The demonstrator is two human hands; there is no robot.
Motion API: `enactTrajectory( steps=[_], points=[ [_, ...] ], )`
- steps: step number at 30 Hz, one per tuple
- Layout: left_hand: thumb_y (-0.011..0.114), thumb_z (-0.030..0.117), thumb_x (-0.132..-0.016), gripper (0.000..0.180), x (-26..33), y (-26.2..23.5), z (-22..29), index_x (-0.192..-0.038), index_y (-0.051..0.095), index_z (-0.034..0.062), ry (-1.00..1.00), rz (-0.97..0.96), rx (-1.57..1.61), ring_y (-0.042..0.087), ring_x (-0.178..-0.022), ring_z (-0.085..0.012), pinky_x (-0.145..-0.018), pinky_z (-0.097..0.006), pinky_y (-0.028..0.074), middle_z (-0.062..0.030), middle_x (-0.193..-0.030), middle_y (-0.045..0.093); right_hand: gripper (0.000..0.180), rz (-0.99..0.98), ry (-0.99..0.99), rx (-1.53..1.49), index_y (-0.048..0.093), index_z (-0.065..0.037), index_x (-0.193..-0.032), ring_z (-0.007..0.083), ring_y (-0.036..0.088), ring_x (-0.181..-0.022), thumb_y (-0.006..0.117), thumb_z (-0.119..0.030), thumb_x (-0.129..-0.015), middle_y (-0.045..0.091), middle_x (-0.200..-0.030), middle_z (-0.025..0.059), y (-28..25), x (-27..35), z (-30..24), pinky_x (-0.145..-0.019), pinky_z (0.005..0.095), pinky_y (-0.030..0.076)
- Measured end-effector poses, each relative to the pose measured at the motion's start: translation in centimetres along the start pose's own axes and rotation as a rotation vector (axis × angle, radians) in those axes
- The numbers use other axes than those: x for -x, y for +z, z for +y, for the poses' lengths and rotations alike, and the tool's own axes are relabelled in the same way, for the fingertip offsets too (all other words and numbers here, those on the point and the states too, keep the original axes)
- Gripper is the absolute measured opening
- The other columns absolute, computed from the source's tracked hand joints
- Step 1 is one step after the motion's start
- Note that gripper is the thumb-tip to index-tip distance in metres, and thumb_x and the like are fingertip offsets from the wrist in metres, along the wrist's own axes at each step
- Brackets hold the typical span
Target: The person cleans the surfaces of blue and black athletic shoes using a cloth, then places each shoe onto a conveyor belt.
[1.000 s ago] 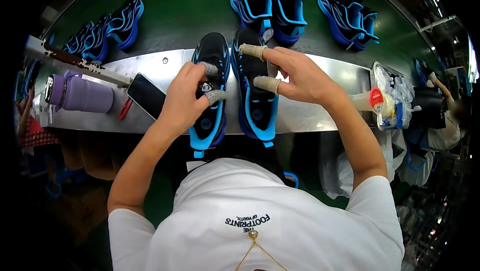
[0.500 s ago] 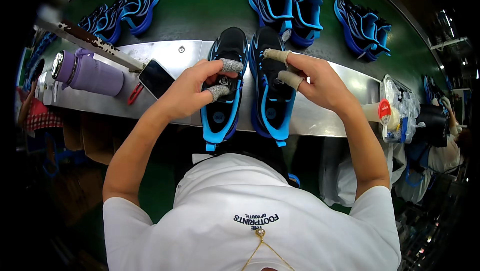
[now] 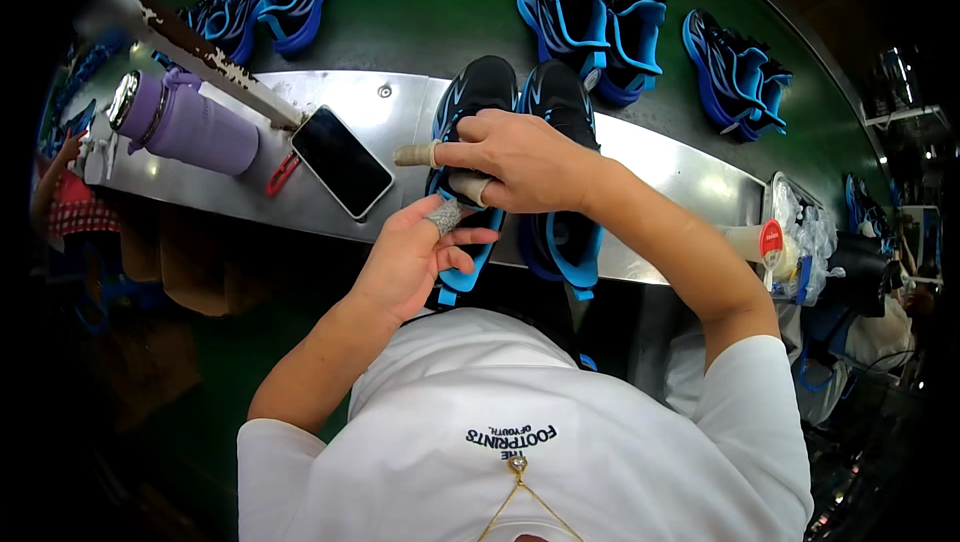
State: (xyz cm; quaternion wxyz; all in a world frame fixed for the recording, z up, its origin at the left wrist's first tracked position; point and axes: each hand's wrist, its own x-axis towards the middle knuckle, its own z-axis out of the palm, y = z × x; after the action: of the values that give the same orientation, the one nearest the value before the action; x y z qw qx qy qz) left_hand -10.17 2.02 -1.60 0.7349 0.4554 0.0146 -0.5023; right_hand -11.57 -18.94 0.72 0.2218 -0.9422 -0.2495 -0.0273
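Two black-and-blue sneakers lie side by side on a steel shelf [image 3: 660, 157], toes pointing away from me. My right hand [image 3: 515, 157], with taped fingertips, reaches across and grips the left sneaker [image 3: 478, 92] around its middle. My left hand [image 3: 415, 252], one finger taped, holds the heel end of that same sneaker from below. The right sneaker [image 3: 560, 232] lies untouched beside it, partly hidden under my right wrist.
A black phone [image 3: 342, 162], a red clip [image 3: 282, 174] and a purple bottle [image 3: 185, 124] lie on the shelf to the left. Pairs of blue sneakers [image 3: 600, 17] sit on the green belt [image 3: 420, 2] beyond. A white glue bottle with red cap [image 3: 755, 240] lies right.
My right hand has crossed from the right sneaker to the left one. My left hand has slid down from the sneaker's middle to its heel end.
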Motion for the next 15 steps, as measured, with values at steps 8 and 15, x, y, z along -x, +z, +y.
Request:
enactTrajectory(
  steps=[8, 15],
  points=[
    [0.046, 0.013, -0.102, 0.033, 0.0, 0.0, 0.5, -0.126, 0.05, -0.0084, -0.037, -0.03, -0.018, 0.065, -0.108, -0.0331, -0.054, -0.027, 0.058, -0.017, -0.122, 0.057, 0.056, 0.075, 0.13, -0.16, 0.053, -0.026, -0.141, 0.0302, 0.061, -0.074, 0.066, -0.027, -0.086, 0.058, -0.076, 0.0096, -1.0, 0.5, -0.7, -0.066, 0.0395, 0.049],
    [0.045, 0.013, -0.102, 0.033, -0.1, 0.1, 0.3, -0.127, 0.05, -0.0089, -0.022, -0.022, -0.014, 0.065, -0.109, -0.0333, -0.056, -0.027, 0.058, -0.0182, -0.122, 0.057, 0.05, 0.013, 0.149, 0.078, 0.056, -0.028, -0.137, 0.0293, 0.064, -0.073, 0.064, -0.026, -0.088, 0.063, -0.079, 0.0076, -0.3, 0.8, -1.3, -0.062, 0.0417, 0.051]
  ],
)
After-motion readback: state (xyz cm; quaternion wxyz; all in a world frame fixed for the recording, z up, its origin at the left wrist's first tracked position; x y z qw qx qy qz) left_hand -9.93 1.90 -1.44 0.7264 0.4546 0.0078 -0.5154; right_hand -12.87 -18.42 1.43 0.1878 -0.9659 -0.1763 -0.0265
